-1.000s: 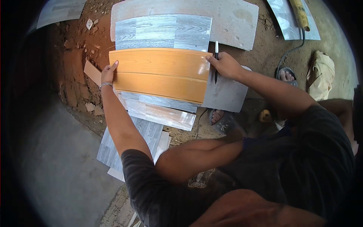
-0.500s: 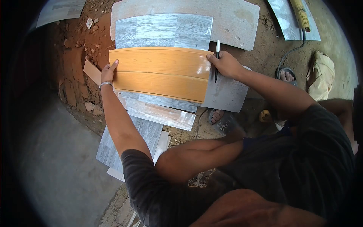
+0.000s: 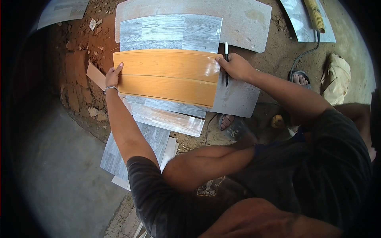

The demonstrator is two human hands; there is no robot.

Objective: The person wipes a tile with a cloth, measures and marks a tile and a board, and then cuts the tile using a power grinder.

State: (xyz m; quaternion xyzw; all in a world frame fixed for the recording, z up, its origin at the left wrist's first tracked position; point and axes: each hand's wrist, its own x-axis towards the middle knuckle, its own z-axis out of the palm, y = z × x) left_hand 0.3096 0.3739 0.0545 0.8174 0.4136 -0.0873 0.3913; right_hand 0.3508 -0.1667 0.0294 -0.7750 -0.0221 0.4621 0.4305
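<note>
The left hand point(image 3: 112, 75) lay flat against the left end of an orange wood-grain plank point(image 3: 166, 76), fingers stretched out along its edge and closed on nothing. The right hand point(image 3: 237, 66) pressed its fingertips on the plank's right end while pinching a black marker point(image 3: 226, 63) that stood along that edge, white cap away from the person. The plank stretched between the two hands, lying across a grey wood-pattern tile point(image 3: 170, 32) on its far side and grey planks point(image 3: 166, 117) on its near side. Beneath the right hand sat a plain grey slab point(image 3: 236, 99). Beyond the tile lay a larger pale slab point(image 3: 246, 22) on bare dirt ground point(image 3: 278, 55). Far right of the right hand, a yellow power tool point(image 3: 315, 16) rested on another sheet, its cord trailing toward a sandalled foot point(image 3: 300, 78).
</note>
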